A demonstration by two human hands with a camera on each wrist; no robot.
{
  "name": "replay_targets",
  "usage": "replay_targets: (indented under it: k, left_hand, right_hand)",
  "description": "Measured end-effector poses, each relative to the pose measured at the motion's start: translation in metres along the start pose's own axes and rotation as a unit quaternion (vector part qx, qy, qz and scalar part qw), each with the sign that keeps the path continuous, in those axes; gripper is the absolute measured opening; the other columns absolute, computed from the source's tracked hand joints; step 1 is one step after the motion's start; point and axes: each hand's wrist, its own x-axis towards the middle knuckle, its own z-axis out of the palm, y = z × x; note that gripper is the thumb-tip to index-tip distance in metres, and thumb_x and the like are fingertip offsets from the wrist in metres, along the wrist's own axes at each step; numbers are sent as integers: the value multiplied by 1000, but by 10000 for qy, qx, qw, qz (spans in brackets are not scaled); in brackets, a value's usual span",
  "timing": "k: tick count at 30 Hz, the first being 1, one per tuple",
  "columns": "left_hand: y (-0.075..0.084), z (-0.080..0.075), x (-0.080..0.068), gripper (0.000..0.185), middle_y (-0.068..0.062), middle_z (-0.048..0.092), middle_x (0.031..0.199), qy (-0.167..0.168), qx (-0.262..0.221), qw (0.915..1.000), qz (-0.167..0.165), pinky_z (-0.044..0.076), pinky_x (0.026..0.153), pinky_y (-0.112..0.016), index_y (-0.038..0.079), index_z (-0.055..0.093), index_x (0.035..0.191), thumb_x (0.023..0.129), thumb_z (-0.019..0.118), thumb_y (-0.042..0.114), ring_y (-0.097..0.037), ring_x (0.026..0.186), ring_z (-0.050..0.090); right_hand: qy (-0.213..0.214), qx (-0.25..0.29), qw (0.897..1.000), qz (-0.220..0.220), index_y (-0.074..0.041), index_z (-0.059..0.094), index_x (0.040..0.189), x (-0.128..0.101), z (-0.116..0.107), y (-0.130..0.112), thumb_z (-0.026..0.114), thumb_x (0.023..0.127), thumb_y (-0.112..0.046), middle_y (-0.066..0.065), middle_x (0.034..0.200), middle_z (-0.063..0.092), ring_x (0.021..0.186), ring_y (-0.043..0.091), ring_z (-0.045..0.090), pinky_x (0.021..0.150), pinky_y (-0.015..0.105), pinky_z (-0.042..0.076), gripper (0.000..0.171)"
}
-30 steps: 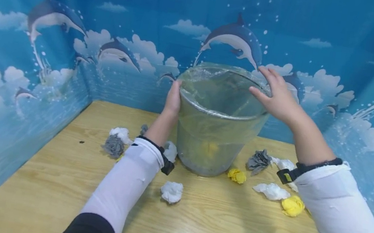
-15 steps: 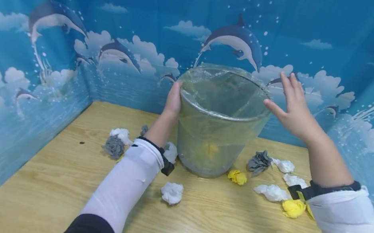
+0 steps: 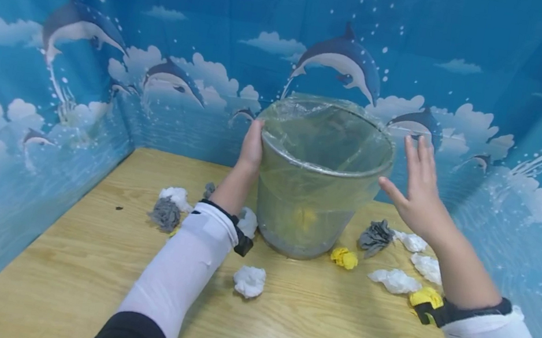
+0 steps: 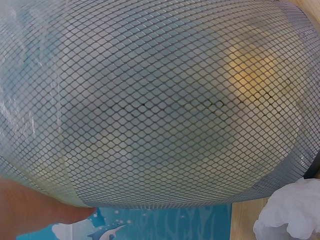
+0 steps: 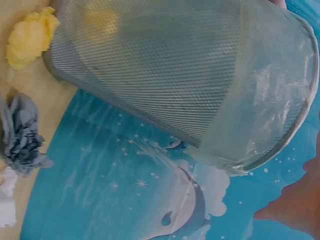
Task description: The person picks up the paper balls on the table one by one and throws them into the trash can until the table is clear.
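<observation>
A wire-mesh bin [image 3: 314, 199] lined with a clear plastic bag [image 3: 329, 134] is stood upright on the wooden table [image 3: 310, 327], near the back wall, with crumpled paper balls scattered around its base. The bin is judged light and fairly stiff, though thin mesh may flex under a squeeze; the bag folded over the rim is soft, slippery and easily pulled loose, so the bin is best taken at the rim or upper wall from both sides, with little force. The left hand [image 3: 251, 148] is laid against the left side of the bin just under the rim, touching the bag's overhang; whether the fingers are curled round the rim cannot be told, as they are hidden behind it. The right hand [image 3: 419, 194] is held spread, fingers straight, just beside the bin's right wall and apart from it, holding nothing. Something yellow [image 3: 305, 216] is seen faintly through the mesh at the bottom. A yellow paper ball [image 3: 344, 256], a grey paper ball [image 3: 375, 235] and a white paper ball [image 3: 249, 279] are lying near the bin on the table.
</observation>
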Motion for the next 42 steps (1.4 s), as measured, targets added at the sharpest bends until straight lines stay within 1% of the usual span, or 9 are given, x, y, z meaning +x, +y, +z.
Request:
replay_targets:
  k: [3,7,11,15,22,28,31,36,42]
  left_hand:
    - [1,0,0,31,3,39,78,11,-41,10000,29,33,82,-29,21,42,81,100,27,40,-12,72,36]
    - [3,0,-1,31,4,41,80,15,-98,9999,94,34,80,-29,21,44,82,101,27,40,-11,71,37]
    - [4,0,-2,30,4,41,82,22,-80,9999,113,34,82,-29,21,45,85,100,27,40,-12,74,38]
    - [4,0,-2,30,4,41,86,41,-44,9999,152,34,85,-29,21,48,91,100,27,40,-12,78,39]
    - [3,0,-2,29,4,42,84,-13,-100,9997,209,34,84,-28,20,45,86,100,28,38,-11,76,39]
    - [2,-2,-2,32,4,44,94,12,-10,9998,202,34,95,-32,19,52,103,100,26,39,-12,89,43]
    - [2,-2,-2,34,4,45,98,-3,20,9997,225,33,98,-35,19,52,106,100,26,39,-12,92,44]
    - [1,-3,-1,31,4,45,99,-6,35,9997,232,33,96,-33,19,51,106,100,26,37,-12,94,43]
    - [0,-3,-1,40,2,46,107,-13,98,9998,192,33,97,-33,14,50,124,100,25,35,-13,100,43]
  right_hand:
    - [9,69,9999,151,-22,-15,154,-7,3,4,45,101,-41,7,158,-29,144,35,-27,105,75,-7,82]
    - [385,361,9978,396,-22,-15,154,-15,12,14,46,100,-40,5,159,-26,145,34,-26,107,72,-8,84]
    - [596,681,9946,500,-18,-17,154,-23,26,26,47,100,-40,11,160,-23,145,36,-23,109,69,-10,86]
    - [325,582,9962,554,-12,-18,153,-29,42,37,48,100,-38,16,159,-23,144,41,-22,109,70,-7,88]
    - [-197,257,9964,787,-1,-15,152,-39,68,51,47,100,-44,26,156,-22,142,48,-21,108,72,-1,92]
    - [-409,99,9951,891,0,-12,152,-48,89,62,51,99,-41,29,156,-18,142,53,-12,108,72,5,92]
    - [-493,18,9950,869,2,-9,152,-52,99,64,54,97,-39,31,156,-14,142,54,-8,108,72,7,93]
    - [-752,-184,9933,862,6,-5,151,-56,114,65,55,97,-41,36,155,-6,140,57,0,110,69,10,94]
    - [-1066,-283,9905,817,10,0,150,-59,131,70,59,96,-35,38,153,1,137,59,9,109,69,15,92]
